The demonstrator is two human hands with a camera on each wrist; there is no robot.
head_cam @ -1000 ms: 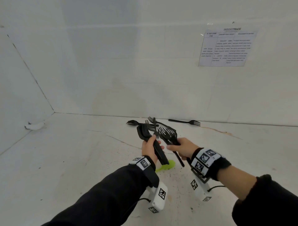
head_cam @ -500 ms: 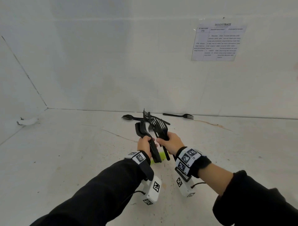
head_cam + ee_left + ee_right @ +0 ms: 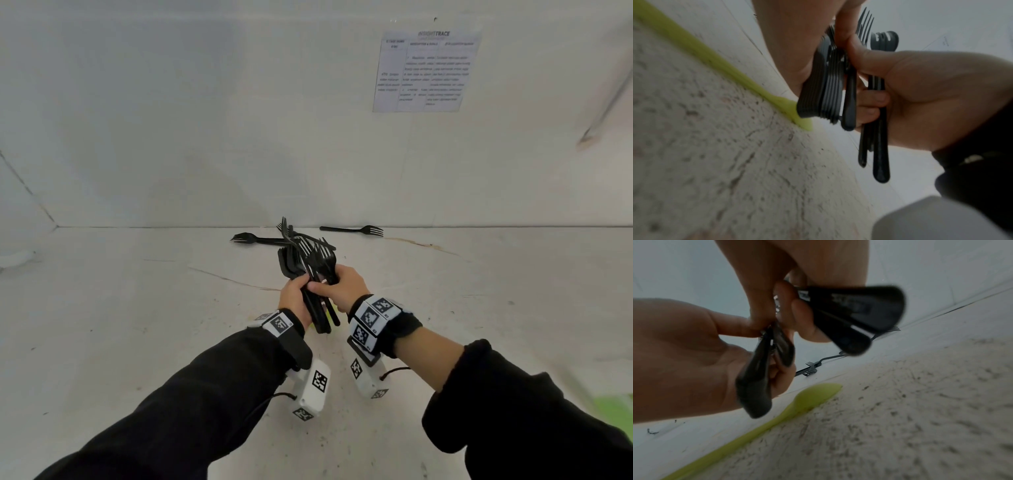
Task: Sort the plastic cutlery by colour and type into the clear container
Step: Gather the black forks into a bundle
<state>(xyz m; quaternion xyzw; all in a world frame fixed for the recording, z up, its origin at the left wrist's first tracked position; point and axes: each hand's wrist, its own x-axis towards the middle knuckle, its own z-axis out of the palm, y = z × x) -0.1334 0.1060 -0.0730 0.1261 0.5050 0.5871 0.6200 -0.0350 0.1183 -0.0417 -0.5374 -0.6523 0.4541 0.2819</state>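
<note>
Both hands meet above the middle of the table. My left hand (image 3: 297, 289) grips a nested stack of black spoons (image 3: 287, 265) by the handles; the stack's handle ends (image 3: 818, 94) show in the left wrist view. My right hand (image 3: 330, 284) grips a few black forks (image 3: 320, 253), tines up, pressed against that stack. In the right wrist view the fork handles (image 3: 855, 314) fan out from my right hand (image 3: 797, 313). A lime green spoon (image 3: 813, 397) lies on the table under the hands. The clear container is not in view.
Two loose black forks lie near the back wall, one to the left (image 3: 253, 238) and one to the right (image 3: 356, 230). A printed sheet (image 3: 423, 72) hangs on the wall. A blurred green patch (image 3: 613, 409) shows at the lower right edge.
My right hand has moved left with its forks until it meets my left hand and the spoon stack. The left hand has kept its grip.
</note>
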